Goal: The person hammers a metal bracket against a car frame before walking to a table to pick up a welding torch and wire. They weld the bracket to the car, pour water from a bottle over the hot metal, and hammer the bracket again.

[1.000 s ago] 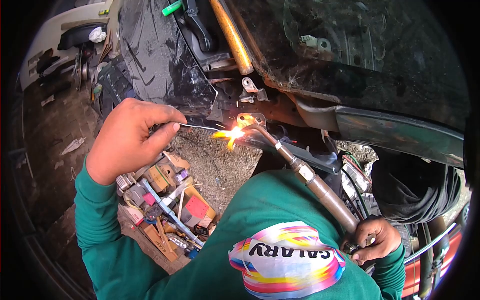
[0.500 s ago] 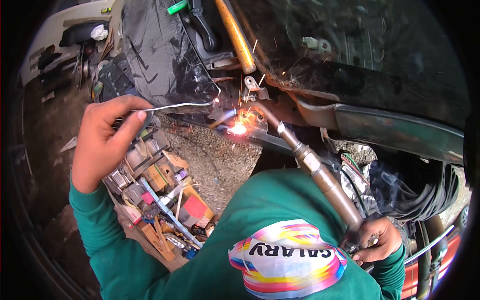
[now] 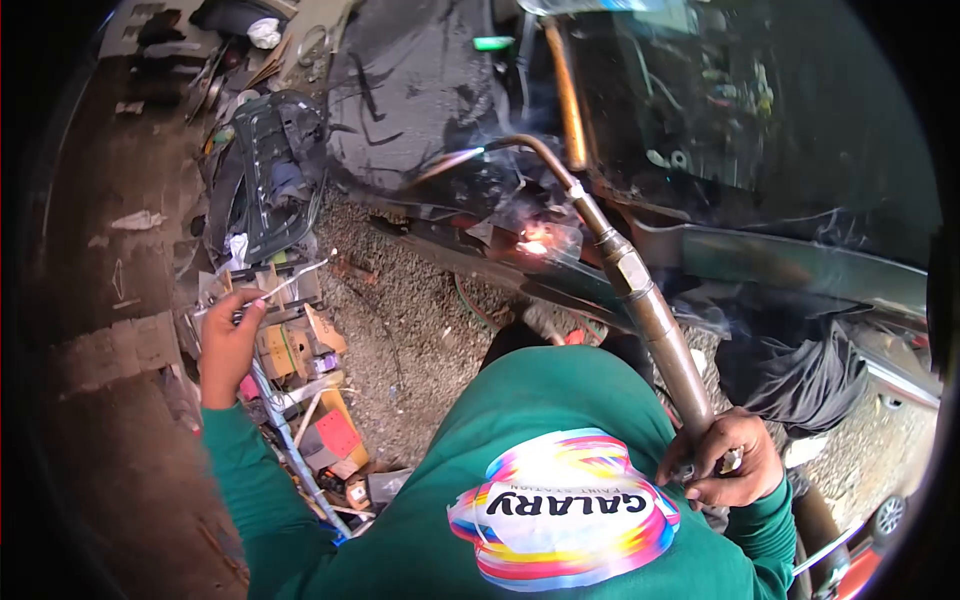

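My left hand (image 3: 228,345) pinches a thin silvery filler wire (image 3: 298,277), its far tip pointing up and right over gravel, apart from the metal. My right hand (image 3: 735,462) is wrapped around the lower end of a gas welding torch (image 3: 652,318). From the torch's bent copper nozzle a bluish-orange flame (image 3: 452,164) points left, across a dark vehicle body. Below the nozzle, a bright glowing spot (image 3: 535,242) with thin smoke marks the metal edge (image 3: 470,250); the flame is away from it.
A wooden handle (image 3: 567,100) and a green object (image 3: 493,43) lie on the vehicle. To the left are a black door panel (image 3: 270,180) and a rack of boxes and tools (image 3: 325,435). Dark cloth (image 3: 800,375) hangs at right; a red car (image 3: 862,572) is at lower right.
My left hand has drawn the wire down and left, away from the metal. The torch nozzle has lifted off the glowing spot; sparks have died down. The view has shifted.
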Motion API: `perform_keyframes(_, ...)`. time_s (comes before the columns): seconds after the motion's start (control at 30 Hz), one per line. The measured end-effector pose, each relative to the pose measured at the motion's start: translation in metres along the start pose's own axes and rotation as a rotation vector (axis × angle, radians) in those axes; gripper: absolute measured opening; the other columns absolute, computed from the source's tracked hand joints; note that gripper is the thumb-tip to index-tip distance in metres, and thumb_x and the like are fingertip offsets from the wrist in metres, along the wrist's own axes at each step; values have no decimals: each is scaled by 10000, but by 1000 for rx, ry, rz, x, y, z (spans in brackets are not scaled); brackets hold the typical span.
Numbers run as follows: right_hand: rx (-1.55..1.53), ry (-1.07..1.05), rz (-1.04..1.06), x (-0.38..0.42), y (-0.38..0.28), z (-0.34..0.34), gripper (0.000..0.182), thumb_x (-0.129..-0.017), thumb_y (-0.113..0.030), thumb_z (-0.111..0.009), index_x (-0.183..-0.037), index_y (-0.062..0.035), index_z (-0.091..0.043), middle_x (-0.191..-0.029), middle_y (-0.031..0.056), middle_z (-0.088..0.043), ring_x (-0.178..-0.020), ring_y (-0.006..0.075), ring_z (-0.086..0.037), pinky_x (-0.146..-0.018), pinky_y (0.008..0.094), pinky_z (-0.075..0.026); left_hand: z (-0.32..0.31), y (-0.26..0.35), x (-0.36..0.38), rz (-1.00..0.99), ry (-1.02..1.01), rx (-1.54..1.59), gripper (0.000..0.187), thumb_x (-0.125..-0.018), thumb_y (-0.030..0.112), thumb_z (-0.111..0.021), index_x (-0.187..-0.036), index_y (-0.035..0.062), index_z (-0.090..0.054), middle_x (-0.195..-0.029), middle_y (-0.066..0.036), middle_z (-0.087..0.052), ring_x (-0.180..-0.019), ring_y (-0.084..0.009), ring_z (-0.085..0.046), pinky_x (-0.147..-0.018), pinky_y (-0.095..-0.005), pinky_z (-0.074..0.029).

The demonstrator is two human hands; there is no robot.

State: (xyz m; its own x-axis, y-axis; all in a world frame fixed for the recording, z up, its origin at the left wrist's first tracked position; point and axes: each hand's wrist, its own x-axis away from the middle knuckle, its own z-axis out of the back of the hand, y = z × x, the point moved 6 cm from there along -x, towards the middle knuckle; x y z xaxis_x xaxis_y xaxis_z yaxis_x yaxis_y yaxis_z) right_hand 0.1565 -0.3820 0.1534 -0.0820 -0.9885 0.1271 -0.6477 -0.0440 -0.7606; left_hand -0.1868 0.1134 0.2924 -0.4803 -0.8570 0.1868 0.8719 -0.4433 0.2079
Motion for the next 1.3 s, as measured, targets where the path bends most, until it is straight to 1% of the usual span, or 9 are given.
perform_keyframes(0.2,324,91,60,-31,24,-62,195,-899,9,-795,-1075,11,-710,-1002,225,-796,-662,217,-745,-580,292,-589,-81,-237,72,341,23,176,258,-939,242,-795,-1048,10,-819,-926,-157,-817,-869,-288,-777,-821,-414,-590)
perform_keyframes(0.3,479,226,-4,-62,57,-112,347,-806,72,-759,-1076,-56,-582,-1000,153,-756,-805,160,-705,-698,273,-561,-152,-372,144,393,41,162,305,-923,293,-788,-1030,9,-818,-944,-191,-803,-857,-318,-763,-814,-449,-589)
perform_keyframes(0.47,541,166,-12,-145,124,-242,243,-990,109,-625,-1180,-42,-623,-916,20,-674,-600,33,-501,-535,209,-419,-350,-625,339,525,-147,-129,415,-936,366,-595,-979,22,-823,-1057,-258,-781,-1003,-417,-765,-940,-538,-592)
perform_keyframes(0.53,505,59,-99,-176,158,-281,281,-1044,48,-591,-1299,-72,-590,-1099,123,-775,-649,41,-560,-558,208,-453,-363,-628,431,429,-591,-355,370,-949,293,-572,-1004,37,-834,-1094,-223,-794,-1022,-394,-772,-920,-521,-605)
perform_keyframes(0.6,391,134,-31,-213,201,-315,371,-975,-213,-684,-1271,-21,-571,-979,163,-774,-578,90,-575,-496,222,-401,-392,-658,538,709,-633,-279,351,-947,266,-567,-1007,64,-848,-1140,-182,-806,-1053,-356,-780,-900,-512,-613)
perform_keyframes(0.83,519,-99,-326,-318,288,-445,259,-1085,-163,-580,-1296,-14,-594,-925,150,-784,-446,102,-547,-378,243,-389,-451,-656,778,1073,-518,-147,249,-880,226,-652,-970,104,-850,-953,-144,-823,-932,-352,-799,-792,-551,-611)
perform_keyframes(1.13,644,-256,-460,-469,377,-598,712,-1055,-141,-654,-1694,-158,-339,-820,19,-670,-579,88,-592,-500,249,-471,-524,-575,766,1352,-629,187,305,-962,228,-594,-1075,129,-858,-1142,-136,-822,-1099,-332,-790,-930,-514,-628)
perform_keyframes(1.17,672,-261,-488,-484,386,-617,273,-1055,-196,-656,-1308,-93,-648,-902,-15,-653,-668,108,-632,-591,275,-516,-524,-570,758,1304,-654,141,303,-965,239,-590,-1065,138,-858,-1129,-135,-824,-1085,-324,-792,-921,-509,-624)
perform_keyframes(1.3,659,-342,-564,-591,451,-662,231,-1069,-221,-655,-1236,-62,-649,-917,56,-741,-609,123,-623,-569,279,-521,-508,-569,729,1475,-682,200,312,-990,246,-568,-1097,169,-851,-1188,-100,-819,-1137,-303,-780,-915,-518,-608)
